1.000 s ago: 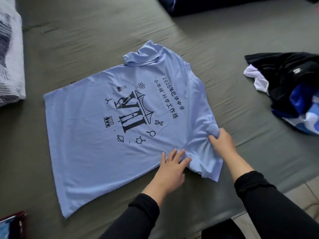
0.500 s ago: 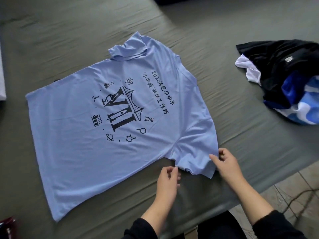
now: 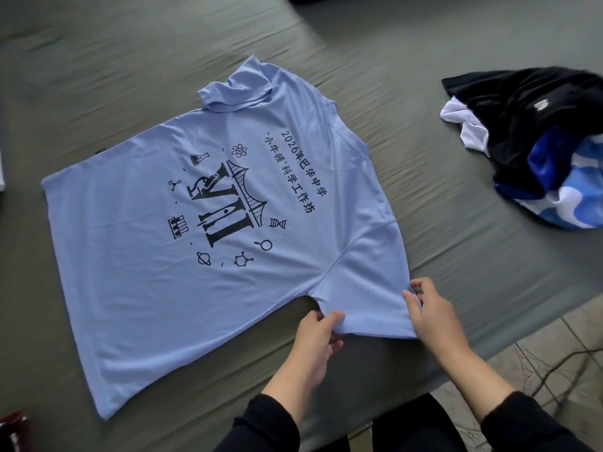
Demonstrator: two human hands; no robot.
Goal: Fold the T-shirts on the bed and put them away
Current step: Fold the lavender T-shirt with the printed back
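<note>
A light blue T-shirt [image 3: 137, 249] with a black printed design lies spread flat on the grey-green bed [image 3: 98, 76], print side up, its collar toward the right. The far sleeve is folded over near the top. My left hand [image 3: 318, 337] pinches the near sleeve at its left corner, by the armpit. My right hand [image 3: 430, 314] pinches the same sleeve at its right corner. The sleeve is stretched flat between both hands, close to the bed's near edge.
A heap of crumpled clothes [image 3: 538, 141], black, white and blue patterned, sits on the bed at the right. Tiled floor [image 3: 554, 360] with a thin cable shows past the bed's near right edge. A red object [image 3: 13, 429] peeks in at the bottom left.
Both hands went from pressing and bunching the near sleeve to pinching its two corners and pulling it out flat toward me. The sleeve is now smooth.
</note>
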